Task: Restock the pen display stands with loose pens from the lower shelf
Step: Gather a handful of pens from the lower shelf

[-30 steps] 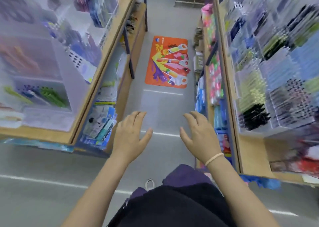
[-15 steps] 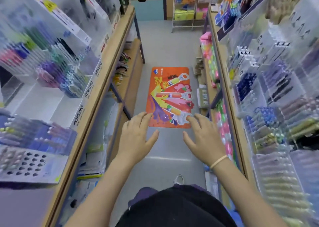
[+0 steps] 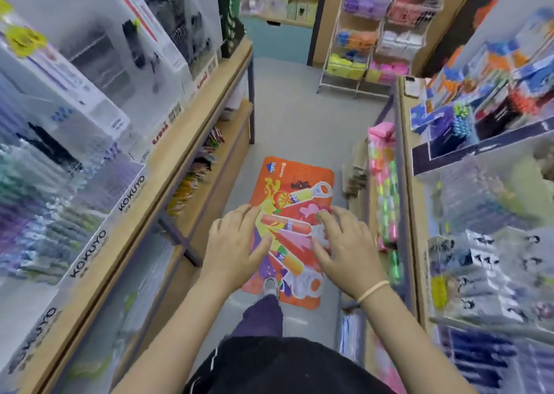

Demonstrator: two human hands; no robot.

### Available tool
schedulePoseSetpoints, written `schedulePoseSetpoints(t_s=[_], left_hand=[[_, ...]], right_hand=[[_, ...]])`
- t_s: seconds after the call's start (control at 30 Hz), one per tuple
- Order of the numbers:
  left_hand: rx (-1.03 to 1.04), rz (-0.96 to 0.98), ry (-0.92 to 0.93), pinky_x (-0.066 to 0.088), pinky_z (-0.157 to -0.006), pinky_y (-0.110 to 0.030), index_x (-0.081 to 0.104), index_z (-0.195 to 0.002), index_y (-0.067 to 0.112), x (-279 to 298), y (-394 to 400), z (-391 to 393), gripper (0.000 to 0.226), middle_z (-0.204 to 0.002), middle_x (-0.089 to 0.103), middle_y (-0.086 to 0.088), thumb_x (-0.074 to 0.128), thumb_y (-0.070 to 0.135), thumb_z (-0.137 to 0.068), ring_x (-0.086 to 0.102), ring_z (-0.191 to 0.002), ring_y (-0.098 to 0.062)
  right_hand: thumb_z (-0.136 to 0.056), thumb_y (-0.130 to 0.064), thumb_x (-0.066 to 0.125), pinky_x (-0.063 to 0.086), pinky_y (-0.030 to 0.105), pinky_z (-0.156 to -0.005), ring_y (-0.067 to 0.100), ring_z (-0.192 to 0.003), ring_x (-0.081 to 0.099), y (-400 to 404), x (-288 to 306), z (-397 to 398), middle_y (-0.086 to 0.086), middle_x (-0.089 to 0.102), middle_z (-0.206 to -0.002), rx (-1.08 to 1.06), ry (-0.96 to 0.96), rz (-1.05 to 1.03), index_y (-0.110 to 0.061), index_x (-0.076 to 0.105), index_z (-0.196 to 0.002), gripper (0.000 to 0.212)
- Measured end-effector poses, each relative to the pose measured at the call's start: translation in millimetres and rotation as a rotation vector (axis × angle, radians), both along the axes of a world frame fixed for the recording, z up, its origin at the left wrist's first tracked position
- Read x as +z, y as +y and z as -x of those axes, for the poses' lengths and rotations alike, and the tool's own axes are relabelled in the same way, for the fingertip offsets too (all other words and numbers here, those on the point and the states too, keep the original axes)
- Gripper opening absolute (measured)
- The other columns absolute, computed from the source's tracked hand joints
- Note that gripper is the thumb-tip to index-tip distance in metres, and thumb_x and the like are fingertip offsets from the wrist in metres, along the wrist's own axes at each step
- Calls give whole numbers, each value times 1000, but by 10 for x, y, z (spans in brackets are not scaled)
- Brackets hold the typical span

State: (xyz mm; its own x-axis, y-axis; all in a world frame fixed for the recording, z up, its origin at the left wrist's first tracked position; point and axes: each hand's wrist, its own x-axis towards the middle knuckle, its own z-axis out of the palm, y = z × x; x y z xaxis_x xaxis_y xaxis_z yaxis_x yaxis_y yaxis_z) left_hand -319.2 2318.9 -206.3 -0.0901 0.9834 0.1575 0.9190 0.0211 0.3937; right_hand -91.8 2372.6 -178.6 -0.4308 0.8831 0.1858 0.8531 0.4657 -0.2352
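At the very bottom, the person's black top [image 3: 284, 366] fills the lower edge and is cut off by the frame; below it a leg in dark purple trousers [image 3: 263, 315] and the tip of a grey shoe [image 3: 271, 285] are visible. Both bare forearms reach forward over the aisle. The left hand [image 3: 232, 243] and the right hand [image 3: 344, 245] are apart, palms down, with fingers spread and relaxed, and they hold nothing. The right wrist wears a thin pale yellow band [image 3: 373, 290].

Under the hands lies an orange floor mat with colourful drink pictures [image 3: 299, 189] on the grey floor [image 3: 299, 123]; the hands cover part of it.

On the left, clear plastic pen display stands with the word KOKUYO [image 3: 75, 213] stand on a wooden shelf unit [image 3: 192, 129]. The pens inside them are blurred into purple, green and blue streaks, so single pens cannot be made out. On the lower left shelf, a heap of loose colourful pens [image 3: 195, 174] lies partly hidden under the upper board. On the right, more transparent pen racks [image 3: 485, 273] are strongly blurred, and pink and green items [image 3: 385, 183] fill the lower right shelf.

Far away, a white wire rack with pastel packets [image 3: 371, 42] stands at the aisle end; its top is cut off.
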Motion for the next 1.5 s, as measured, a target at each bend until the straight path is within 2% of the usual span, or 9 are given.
schedulePoseSetpoints(t_s=[0.23,0.43,0.57,0.87,1.0,1.17,1.37,1.43,1.5], left_hand=[[6,22,29,40,-100,-43,56,-138,16,238,1968,322,62,-137,57,-6,36,56,-95,53,-126,-25],[87,18,73,41,-101,-43,55,-140,16,250,3146,565,62,-138,56,-5,36,56,-96,49,-128,-21],[265,46,99,41,-102,-43,53,-142,17,90,3754,774,62,-140,55,-2,36,56,-97,50,-131,-21],[818,135,21,49,-96,-45,59,-135,11,-372,4924,695,60,-133,60,-9,41,52,-95,57,-121,-29],[956,203,11,36,-106,-45,58,-136,10,-676,5120,685,60,-138,56,-10,44,51,-95,53,-126,-32],[1092,301,-39,21,-117,-42,53,-141,15,-1520,5228,914,61,-146,53,-7,41,53,-95,46,-135,-28],[1132,396,-122,23,-113,-42,54,-139,11,-3409,5356,1500,64,-139,57,-10,39,55,-95,55,-128,-32],[1155,409,-138,21,-115,-42,51,-144,13,-4042,5428,1713,73,-148,52,-10,30,63,-96,49,-136,-34],[1181,358,-88,11,-121,-40,40,-153,18,-4576,5470,2025,81,-161,33,-7,19,70,-95,32,-149,-32]], right_hand=[[-92,-40,50,49,43,-92,28,-117,56,1992,304,251,11,59,-126,-13,17,-24,-12,58,-127,46],[-90,-43,46,50,44,-90,31,-111,59,3452,96,649,13,60,-123,91,67,-2,-8,61,-125,51],[-87,-42,48,54,46,-84,37,-102,62,4467,-71,1097,16,62,-115,292,64,30,-8,62,-122,50],[-88,-44,44,54,44,-85,33,-107,60,6556,-469,1923,13,60,-120,857,-84,136,-10,60,-123,51],[-88,-43,45,54,50,-88,36,-111,60,6945,-903,2355,15,61,-121,1034,-125,180,-7,60,-123,53],[-86,-42,45,55,41,-85,27,-109,61,7043,-1773,2956,9,63,-119,1171,-152,190,-11,63,-122,51],[-85,-47,42,55,44,-81,31,-101,64,7061,-3730,3649,9,64,-115,1243,-268,233,-12,62,-119,52],[-84,-47,43,55,47,-86,33,-109,62,7075,-4358,3920,12,62,-123,1250,-225,199,-12,57,-124,55],[-83,-47,44,51,52,-92,37,-119,57,7121,-4895,4285,18,59,-129,1228,-178,156,-10,49,-131,61]])
